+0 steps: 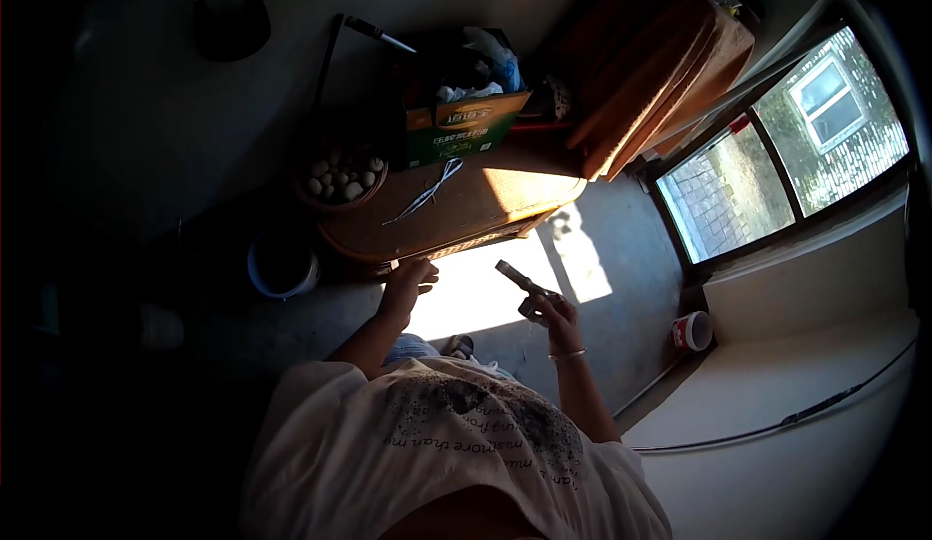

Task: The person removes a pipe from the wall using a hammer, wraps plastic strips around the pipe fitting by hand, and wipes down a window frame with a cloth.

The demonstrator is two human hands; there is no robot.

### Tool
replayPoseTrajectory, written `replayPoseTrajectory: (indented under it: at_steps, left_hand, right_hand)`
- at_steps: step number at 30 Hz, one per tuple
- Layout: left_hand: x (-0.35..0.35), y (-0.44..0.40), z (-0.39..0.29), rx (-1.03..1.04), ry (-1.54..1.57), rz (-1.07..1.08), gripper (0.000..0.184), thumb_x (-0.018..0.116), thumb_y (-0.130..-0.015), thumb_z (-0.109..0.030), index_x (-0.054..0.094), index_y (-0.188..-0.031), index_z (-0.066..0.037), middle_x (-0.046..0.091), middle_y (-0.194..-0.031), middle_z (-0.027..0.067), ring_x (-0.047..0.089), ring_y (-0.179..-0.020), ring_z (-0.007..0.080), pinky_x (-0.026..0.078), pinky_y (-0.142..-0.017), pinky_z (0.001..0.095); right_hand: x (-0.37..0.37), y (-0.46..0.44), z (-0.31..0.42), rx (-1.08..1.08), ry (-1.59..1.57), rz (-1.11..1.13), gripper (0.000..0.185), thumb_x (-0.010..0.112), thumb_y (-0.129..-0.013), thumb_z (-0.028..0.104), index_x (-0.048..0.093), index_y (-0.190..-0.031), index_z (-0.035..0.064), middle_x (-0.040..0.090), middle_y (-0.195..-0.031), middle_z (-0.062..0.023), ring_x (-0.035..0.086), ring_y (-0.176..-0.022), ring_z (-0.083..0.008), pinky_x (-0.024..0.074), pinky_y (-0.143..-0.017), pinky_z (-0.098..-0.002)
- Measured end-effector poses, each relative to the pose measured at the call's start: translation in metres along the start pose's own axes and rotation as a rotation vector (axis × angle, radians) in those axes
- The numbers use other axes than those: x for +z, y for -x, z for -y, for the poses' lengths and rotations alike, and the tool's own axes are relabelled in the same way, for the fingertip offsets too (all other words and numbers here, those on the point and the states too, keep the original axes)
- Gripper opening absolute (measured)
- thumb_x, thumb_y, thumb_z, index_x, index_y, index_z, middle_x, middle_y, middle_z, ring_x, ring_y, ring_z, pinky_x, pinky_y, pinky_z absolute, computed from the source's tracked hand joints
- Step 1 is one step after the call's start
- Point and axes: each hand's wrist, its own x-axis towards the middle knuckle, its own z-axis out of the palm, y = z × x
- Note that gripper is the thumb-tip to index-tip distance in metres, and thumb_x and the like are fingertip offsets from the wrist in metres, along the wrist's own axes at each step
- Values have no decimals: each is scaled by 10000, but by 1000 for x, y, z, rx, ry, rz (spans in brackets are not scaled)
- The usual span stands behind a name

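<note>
My left hand [414,282] is raised just in front of the wooden cabinet's [456,208] near edge. Its fingers are loosely bent and partly apart, with nothing visible in them. My right hand [557,317], with a bracelet at the wrist, is closed on a dark slim hand tool [515,276]. One narrow end of the tool points up and to the left; a rounded part sits by the fingers. Its exact kind is too dark to make out. On the cabinet top lies a thin white strip, loosely crossed [427,193].
A basket of round, potato-like things [301,200] and a green carton [456,142] with bags stand on the cabinet. Brown cloth [660,64] drapes at the right. A bucket [282,270] is on the left; a red-and-white tub [692,331] sits below the window [723,195].
</note>
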Motion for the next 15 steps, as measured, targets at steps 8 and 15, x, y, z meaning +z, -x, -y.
replayPoseTrajectory:
  at_steps: [8, 15]
  left_hand:
    - [-104, 23, 29, -48, -52, -670, 348, 521, -826, -215, 436, -1152, -124, 503, -1036, -5, 496, -866, 92, 389, -686, 259]
    - [-153, 41, 47, -180, -33, -844, 378, 492, -839, -200, 384, -1198, -155, 473, -1094, 13, 489, -920, 119, 389, -736, 288]
  right_hand:
    - [-74, -122, -19, 82, 14, -85, 180, 597, -787, 189, 580, -780, 10, 512, -612, -6, 461, -501, -70, 360, -439, -199]
    - [-67, -239, -23, 173, 99, -109, 272, 622, -757, 300, 580, -825, 40, 544, -695, -12, 507, -566, -94, 435, -499, -224]
